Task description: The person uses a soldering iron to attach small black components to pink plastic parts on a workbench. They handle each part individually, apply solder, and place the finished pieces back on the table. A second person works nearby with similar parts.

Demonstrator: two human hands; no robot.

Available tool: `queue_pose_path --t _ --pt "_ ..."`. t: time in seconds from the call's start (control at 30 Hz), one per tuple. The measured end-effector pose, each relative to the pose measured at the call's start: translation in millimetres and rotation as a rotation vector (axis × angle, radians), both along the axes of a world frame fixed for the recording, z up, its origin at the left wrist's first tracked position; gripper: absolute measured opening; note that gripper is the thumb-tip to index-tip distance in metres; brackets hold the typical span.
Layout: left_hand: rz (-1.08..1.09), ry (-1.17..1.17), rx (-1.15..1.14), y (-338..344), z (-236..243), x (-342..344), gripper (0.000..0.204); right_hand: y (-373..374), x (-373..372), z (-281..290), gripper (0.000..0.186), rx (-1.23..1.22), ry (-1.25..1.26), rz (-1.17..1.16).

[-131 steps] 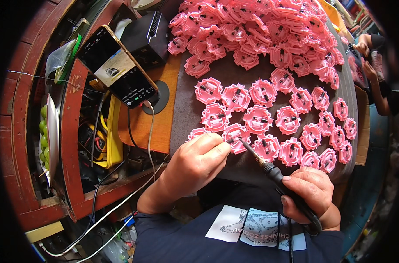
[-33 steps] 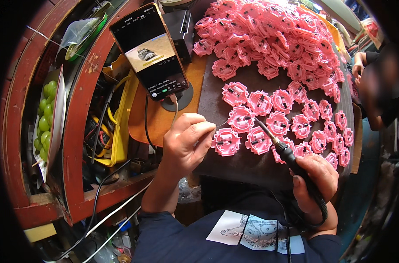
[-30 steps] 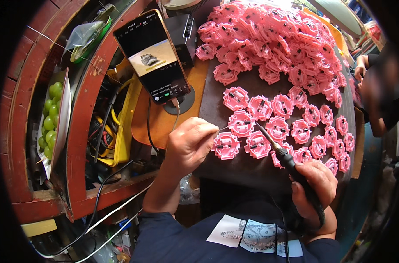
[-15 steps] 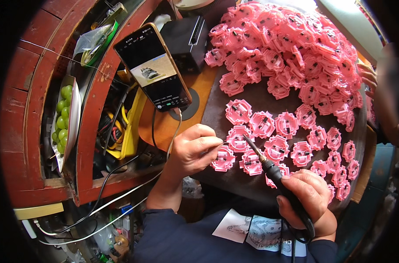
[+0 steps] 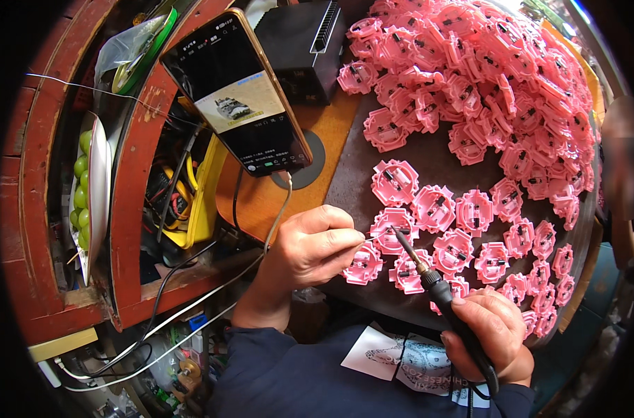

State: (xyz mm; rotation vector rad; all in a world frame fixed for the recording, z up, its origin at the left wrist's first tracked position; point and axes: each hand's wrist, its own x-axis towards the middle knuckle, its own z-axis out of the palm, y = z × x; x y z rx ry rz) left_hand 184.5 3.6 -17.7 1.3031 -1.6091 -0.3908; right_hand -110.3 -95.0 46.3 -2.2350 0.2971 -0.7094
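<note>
My right hand (image 5: 491, 331) is wrapped round the black handle of a soldering iron (image 5: 445, 299), which slants up and left. The iron's tip is at a pink plastic part (image 5: 385, 217) with small black and metal pieces inside; whether it touches, I cannot tell. My left hand (image 5: 313, 247) is closed in a pinch on a thin wire, seemingly solder, whose short end points at that same part. Below it, another pink part (image 5: 363, 263) lies close to my left fingertips. Several more such parts (image 5: 452, 251) are laid out in loose rows on the dark work surface (image 5: 351, 167).
A big heap of pink parts (image 5: 470, 83) fills the far right. Left of it are a phone (image 5: 240, 97) on a round stand and a black box (image 5: 296, 56). Red wooden shelving holds green grapes (image 5: 81, 195) and a yellow bin (image 5: 205, 202). Another person's arm (image 5: 620, 188) is at right.
The whole view has shifted a little, and the heap and phone look nearer. Both hands keep their grips, and the iron's tip stays at the same pink part. The other person's hand by the heap has moved away.
</note>
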Motion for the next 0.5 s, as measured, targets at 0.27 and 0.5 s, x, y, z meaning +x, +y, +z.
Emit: queue_pose_path --t 0.27,0.5 --pt "-0.003 -0.034 0.013 -0.8 3.5 2.0 0.026 0.4 2.1 2.7 0.048 -0.01 0.025 0.007" --pt "-0.021 -0.04 0.038 0.0 3.6 1.8 0.022 1.9 1.2 4.9 0.048 -0.022 0.06 0.0"
